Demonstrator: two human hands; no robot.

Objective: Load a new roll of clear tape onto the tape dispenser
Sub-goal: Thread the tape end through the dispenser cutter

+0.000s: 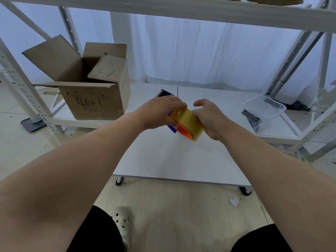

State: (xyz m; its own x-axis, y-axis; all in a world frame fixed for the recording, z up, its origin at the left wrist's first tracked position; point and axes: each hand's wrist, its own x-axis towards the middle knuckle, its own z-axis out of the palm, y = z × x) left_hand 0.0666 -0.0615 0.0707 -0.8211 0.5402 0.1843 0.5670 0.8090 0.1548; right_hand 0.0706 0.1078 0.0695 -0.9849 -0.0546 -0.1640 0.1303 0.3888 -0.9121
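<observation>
A roll of clear, yellowish tape [189,122] sits around an orange hub [184,131] above the low white table [174,160]. A blue tape dispenser [164,93] lies behind it, mostly hidden; its toothed blade end shows past my left hand, and a blue corner [172,128] shows below the roll. My left hand [161,111] grips the dispenser and the roll's left side, thumb on the orange hub. My right hand [209,117] holds the roll's right side, fingers curled over its top.
An open cardboard box [91,84] stands at the back left on the low shelf. A clear plastic tub [263,108] with small metal parts sits at the right. White shelf posts [23,84] flank both sides. A sandalled foot [123,226] is below.
</observation>
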